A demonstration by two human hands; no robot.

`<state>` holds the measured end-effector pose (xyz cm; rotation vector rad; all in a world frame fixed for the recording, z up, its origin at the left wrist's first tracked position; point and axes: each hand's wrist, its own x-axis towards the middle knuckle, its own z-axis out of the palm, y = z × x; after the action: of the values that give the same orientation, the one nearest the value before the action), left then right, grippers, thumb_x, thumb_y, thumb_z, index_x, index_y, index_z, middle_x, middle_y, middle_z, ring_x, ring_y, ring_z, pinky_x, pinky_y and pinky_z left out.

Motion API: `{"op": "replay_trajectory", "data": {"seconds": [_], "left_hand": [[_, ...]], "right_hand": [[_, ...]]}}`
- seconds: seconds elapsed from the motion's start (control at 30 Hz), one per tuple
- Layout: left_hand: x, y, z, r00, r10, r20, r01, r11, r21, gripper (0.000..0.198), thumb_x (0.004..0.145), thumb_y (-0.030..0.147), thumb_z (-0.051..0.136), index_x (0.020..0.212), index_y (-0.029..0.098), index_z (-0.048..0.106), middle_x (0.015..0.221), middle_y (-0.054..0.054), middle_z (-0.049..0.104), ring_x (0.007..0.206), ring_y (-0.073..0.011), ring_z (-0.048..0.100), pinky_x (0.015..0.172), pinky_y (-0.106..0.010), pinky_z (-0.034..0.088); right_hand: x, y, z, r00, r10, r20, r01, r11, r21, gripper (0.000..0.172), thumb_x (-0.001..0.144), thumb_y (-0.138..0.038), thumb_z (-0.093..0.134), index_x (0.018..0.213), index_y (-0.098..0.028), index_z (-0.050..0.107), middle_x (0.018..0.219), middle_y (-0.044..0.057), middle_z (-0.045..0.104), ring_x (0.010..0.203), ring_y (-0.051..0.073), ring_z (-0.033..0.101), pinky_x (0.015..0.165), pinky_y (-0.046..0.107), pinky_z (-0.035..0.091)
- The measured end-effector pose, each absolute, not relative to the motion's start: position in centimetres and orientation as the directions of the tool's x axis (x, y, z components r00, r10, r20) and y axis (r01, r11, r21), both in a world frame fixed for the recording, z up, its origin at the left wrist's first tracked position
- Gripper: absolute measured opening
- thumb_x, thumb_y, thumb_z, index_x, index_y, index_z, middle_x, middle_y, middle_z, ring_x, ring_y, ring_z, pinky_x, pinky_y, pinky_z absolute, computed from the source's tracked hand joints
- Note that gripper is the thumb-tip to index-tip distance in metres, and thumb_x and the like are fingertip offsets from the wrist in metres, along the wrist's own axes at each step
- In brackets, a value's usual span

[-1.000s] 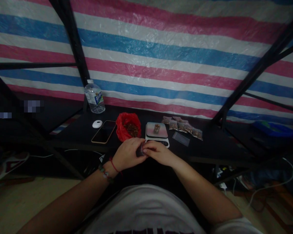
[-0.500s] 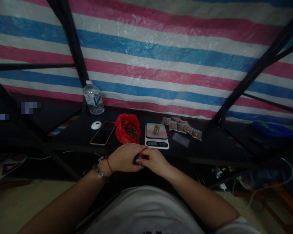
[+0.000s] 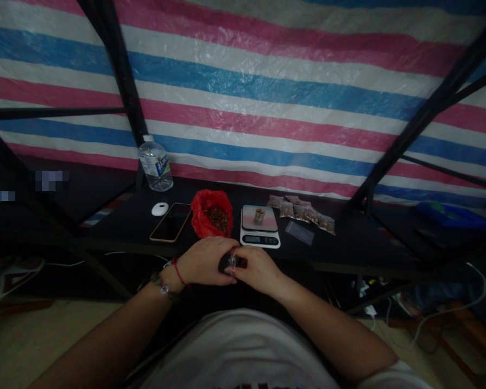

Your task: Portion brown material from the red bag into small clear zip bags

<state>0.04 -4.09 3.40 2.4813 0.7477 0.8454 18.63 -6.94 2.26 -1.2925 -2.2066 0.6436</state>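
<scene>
My left hand (image 3: pixel 206 261) and my right hand (image 3: pixel 254 268) meet at the near edge of the black table (image 3: pixel 348 243), both closed around a small clear plastic bag (image 3: pixel 231 262) pinched between their fingertips. Its contents are too dark to make out. Just beyond them stands a small white digital scale (image 3: pixel 260 226) with a small container (image 3: pixel 260 215) on its pan. To its left lies an open red plastic bag (image 3: pixel 210 212) of brown bits. Several filled small clear bags (image 3: pixel 303 210) lie in a row right of the scale, with one empty bag (image 3: pixel 300 232) nearer me.
A phone (image 3: pixel 170 221) lies face up left of the red bag, with a white oval object (image 3: pixel 160 208) and a water bottle (image 3: pixel 155 162) behind it. A striped tarp (image 3: pixel 267 86) hangs behind black frame poles (image 3: pixel 121 70). Cables (image 3: pixel 441 308) trail on the floor at right.
Both hands have dropped slightly toward me, from in front of the scale to the table's near edge, still pinching the small bag together. Nothing on the table has moved.
</scene>
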Motion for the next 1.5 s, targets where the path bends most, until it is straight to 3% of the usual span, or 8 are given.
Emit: {"op": "replay_trajectory", "data": {"seconds": [0.27, 0.43, 0.63, 0.73, 0.83, 1.03, 1.23, 1.5], "left_hand": [[0.4, -4.6, 4.0, 0.701, 0.654, 0.286, 0.529, -0.745, 0.406, 0.042, 0.066, 0.038, 0.069, 0.103, 0.02, 0.059, 0.098, -0.007, 0.067, 0.091, -0.0254, 0.063, 0.082, -0.035, 0.046], [0.0, -4.5, 4.6, 0.678, 0.671, 0.3, 0.59, -0.741, 0.323, 0.038, 0.07, 0.038, 0.066, 0.102, 0.018, 0.056, 0.099, -0.008, 0.065, 0.091, -0.0238, 0.061, 0.082, -0.035, 0.047], [-0.5, -4.0, 4.7, 0.652, 0.67, 0.354, 0.632, -0.739, 0.235, 0.028, 0.07, 0.037, 0.065, 0.091, 0.019, 0.059, 0.098, -0.007, 0.065, 0.095, -0.0245, 0.06, 0.088, -0.037, 0.045], [-0.7, -3.5, 4.4, 0.625, 0.684, 0.376, 0.672, -0.716, 0.186, 0.033, 0.071, 0.039, 0.065, 0.096, 0.019, 0.06, 0.11, -0.009, 0.064, 0.104, -0.0262, 0.058, 0.095, -0.039, 0.041], [-1.0, -3.0, 4.0, 0.579, 0.756, 0.305, 0.758, -0.637, 0.138, 0.031, 0.074, 0.046, 0.061, 0.089, 0.019, 0.061, 0.093, -0.009, 0.068, 0.09, -0.0258, 0.063, 0.085, -0.038, 0.045], [-1.5, -2.7, 3.8, 0.53, 0.813, 0.239, 0.824, -0.561, 0.083, 0.032, 0.078, 0.051, 0.055, 0.077, 0.019, 0.058, 0.077, -0.007, 0.068, 0.074, -0.024, 0.064, 0.068, -0.033, 0.045], [-1.5, -3.0, 4.1, 0.527, 0.812, 0.252, 0.817, -0.565, 0.115, 0.03, 0.077, 0.05, 0.055, 0.075, 0.019, 0.058, 0.077, -0.007, 0.068, 0.071, -0.0222, 0.063, 0.066, -0.032, 0.042], [-1.7, -3.0, 4.3, 0.525, 0.813, 0.252, 0.813, -0.567, 0.133, 0.032, 0.077, 0.05, 0.054, 0.075, 0.019, 0.057, 0.076, -0.007, 0.068, 0.071, -0.0231, 0.063, 0.066, -0.033, 0.043]], "right_hand": [[18.7, -7.1, 2.8, -0.467, 0.858, 0.212, 0.593, 0.482, -0.644, 0.006, 0.08, -0.019, 0.06, 0.079, -0.019, 0.066, 0.074, 0.0, 0.063, 0.066, 0.012, 0.055, 0.06, 0.023, 0.036], [21.3, -3.5, 3.2, -0.242, 0.859, 0.451, 0.627, 0.493, -0.603, 0.014, 0.086, -0.028, 0.054, 0.089, -0.019, 0.065, 0.089, 0.004, 0.066, 0.086, 0.017, 0.06, 0.076, 0.029, 0.045], [25.7, 4.5, 1.5, -0.009, 0.873, 0.488, 0.853, 0.261, -0.451, 0.059, 0.071, -0.034, 0.071, 0.123, -0.011, 0.055, 0.124, 0.018, 0.058, 0.117, 0.031, 0.053, 0.101, 0.046, 0.038], [26.0, 6.5, 0.7, -0.04, 0.928, 0.37, 0.874, 0.212, -0.437, 0.045, 0.072, -0.029, 0.07, 0.114, -0.014, 0.061, 0.112, 0.015, 0.066, 0.105, 0.029, 0.061, 0.094, 0.042, 0.045], [25.1, 7.2, 0.5, -0.09, 0.937, 0.338, 0.837, 0.255, -0.485, 0.035, 0.073, -0.02, 0.066, 0.107, -0.019, 0.064, 0.106, 0.009, 0.069, 0.098, 0.024, 0.064, 0.09, 0.037, 0.047], [21.0, 7.0, 1.1, -0.227, 0.901, 0.369, 0.651, 0.423, -0.63, 0.049, 0.069, -0.02, 0.069, 0.115, -0.021, 0.051, 0.096, 0.001, 0.067, 0.083, 0.015, 0.064, 0.074, 0.027, 0.049], [17.9, 6.3, 2.5, -0.448, 0.817, 0.362, 0.708, 0.572, -0.414, 0.011, 0.076, -0.023, 0.064, 0.083, -0.021, 0.056, 0.083, 0.0, 0.064, 0.075, 0.015, 0.059, 0.067, 0.024, 0.042], [16.3, 6.6, 3.2, -0.624, 0.72, 0.304, 0.659, 0.694, -0.289, 0.023, 0.081, -0.022, 0.06, 0.103, -0.024, 0.06, 0.101, 0.004, 0.068, 0.089, 0.019, 0.063, 0.076, 0.026, 0.045]]}}
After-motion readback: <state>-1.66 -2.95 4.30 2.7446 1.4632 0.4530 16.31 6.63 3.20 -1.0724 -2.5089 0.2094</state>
